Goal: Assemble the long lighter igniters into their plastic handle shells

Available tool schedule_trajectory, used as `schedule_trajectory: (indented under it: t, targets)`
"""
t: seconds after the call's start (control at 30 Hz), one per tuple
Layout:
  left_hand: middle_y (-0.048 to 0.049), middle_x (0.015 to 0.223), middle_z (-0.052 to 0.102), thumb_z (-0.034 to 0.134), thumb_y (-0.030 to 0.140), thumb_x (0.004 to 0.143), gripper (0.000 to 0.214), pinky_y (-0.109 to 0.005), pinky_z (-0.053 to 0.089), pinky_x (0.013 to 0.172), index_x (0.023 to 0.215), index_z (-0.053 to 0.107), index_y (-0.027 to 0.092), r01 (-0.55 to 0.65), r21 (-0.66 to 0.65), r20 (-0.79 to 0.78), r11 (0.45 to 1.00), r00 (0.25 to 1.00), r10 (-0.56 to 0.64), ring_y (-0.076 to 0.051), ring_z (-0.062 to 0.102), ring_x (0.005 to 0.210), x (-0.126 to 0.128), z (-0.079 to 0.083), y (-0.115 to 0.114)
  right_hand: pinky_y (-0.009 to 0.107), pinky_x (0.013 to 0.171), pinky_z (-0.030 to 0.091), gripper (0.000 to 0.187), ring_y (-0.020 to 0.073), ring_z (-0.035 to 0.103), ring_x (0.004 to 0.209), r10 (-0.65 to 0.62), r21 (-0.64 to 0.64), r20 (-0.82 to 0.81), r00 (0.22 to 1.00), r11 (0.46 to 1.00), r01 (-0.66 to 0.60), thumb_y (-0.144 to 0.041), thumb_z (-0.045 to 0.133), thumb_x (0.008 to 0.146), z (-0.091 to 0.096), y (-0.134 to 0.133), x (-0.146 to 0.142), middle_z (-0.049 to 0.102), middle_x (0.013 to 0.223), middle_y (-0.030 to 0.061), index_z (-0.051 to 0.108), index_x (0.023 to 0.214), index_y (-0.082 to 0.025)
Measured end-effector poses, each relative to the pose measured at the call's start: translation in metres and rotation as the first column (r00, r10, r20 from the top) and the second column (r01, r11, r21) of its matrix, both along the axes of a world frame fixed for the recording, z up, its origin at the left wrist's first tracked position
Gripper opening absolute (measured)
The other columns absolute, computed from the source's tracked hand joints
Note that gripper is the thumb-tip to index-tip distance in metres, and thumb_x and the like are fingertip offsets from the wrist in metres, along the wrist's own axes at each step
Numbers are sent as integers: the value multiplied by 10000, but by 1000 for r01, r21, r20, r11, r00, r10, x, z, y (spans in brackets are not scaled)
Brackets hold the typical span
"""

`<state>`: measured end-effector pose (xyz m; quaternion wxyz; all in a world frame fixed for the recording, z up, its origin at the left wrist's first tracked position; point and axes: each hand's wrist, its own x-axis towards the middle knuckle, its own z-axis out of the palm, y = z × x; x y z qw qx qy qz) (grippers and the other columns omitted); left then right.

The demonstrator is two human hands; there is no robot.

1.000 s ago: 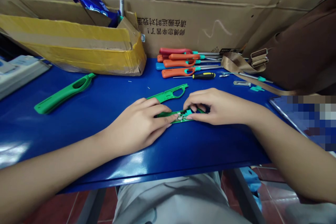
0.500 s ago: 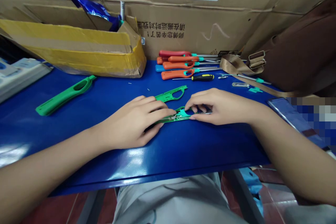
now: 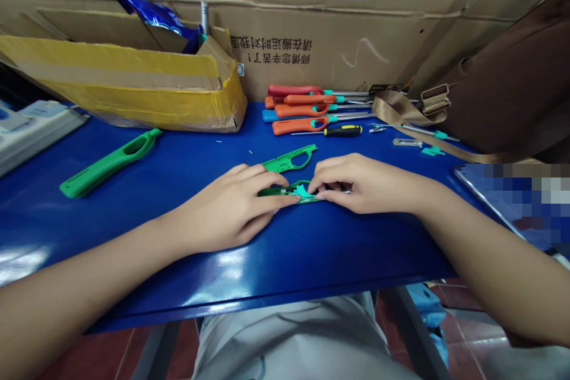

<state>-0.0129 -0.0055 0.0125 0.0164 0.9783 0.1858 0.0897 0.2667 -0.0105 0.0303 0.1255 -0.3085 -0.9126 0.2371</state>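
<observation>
On the blue table, an opened green stick lighter (image 3: 306,199) lies between my hands, its inner parts and a turquoise trigger (image 3: 304,191) showing. My left hand (image 3: 234,205) grips the handle end, the index finger stretched along the shell toward the trigger. My right hand (image 3: 356,181) is closed in a pinch at the front end, beside the trigger; part of a metal rod shows beneath its fingers. Just behind them rests an empty green half shell (image 3: 285,163). A green lighter handle (image 3: 111,163) lies farther left. My fingers cover much of the opened lighter.
Several orange, red and blue stick lighters (image 3: 300,126) lie at the back, with a screwdriver (image 3: 342,131) in front. A yellow-taped carton (image 3: 178,101) stands back left. A tan strap (image 3: 392,108), small parts (image 3: 407,142) and a phone (image 3: 494,196) are on the right.
My left index finger has straightened and slid right along the lighter's near edge. My right hand, with the trigger end, has shifted slightly left.
</observation>
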Motion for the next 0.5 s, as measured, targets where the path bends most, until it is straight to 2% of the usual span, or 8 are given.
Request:
schedule_trajectory:
  t: [0.2, 0.33, 0.5]
  targets:
    - [-111, 1324, 628, 443, 219, 1037, 422, -421, 474, 876, 1427, 586, 290, 6, 23, 8, 1000, 1000, -6, -287, 592, 1115, -1, -1, 0, 271, 741, 475, 169, 160, 643, 830, -2, 39, 31, 1000, 999, 1, -125, 575, 943, 0, 0, -1, 701, 928, 51, 740, 972, -155]
    - [-108, 1306, 647, 456, 217, 1029, 421, -417, 492, 865, 1419, 596, 292, 11, 39, 16, 999, 1000, -11, -285, 616, 1095, 0, 0, 0, 266, 740, 484, 185, 155, 646, 833, -3, 16, 12, 1000, 1000, 3, -110, 577, 927, 5, 0, 3, 714, 958, 50, 737, 999, -168]
    - [-79, 1291, 686, 486, 231, 1034, 350, -404, 511, 945, 1337, 658, 269, -24, 3, 86, 1000, 996, 23, -250, 652, 1111, 0, -2, 1, 245, 689, 457, 141, 132, 602, 756, -30, 59, 8, 1000, 998, 29, -90, 623, 869, 14, 2, 13, 694, 913, 32, 723, 934, -167]
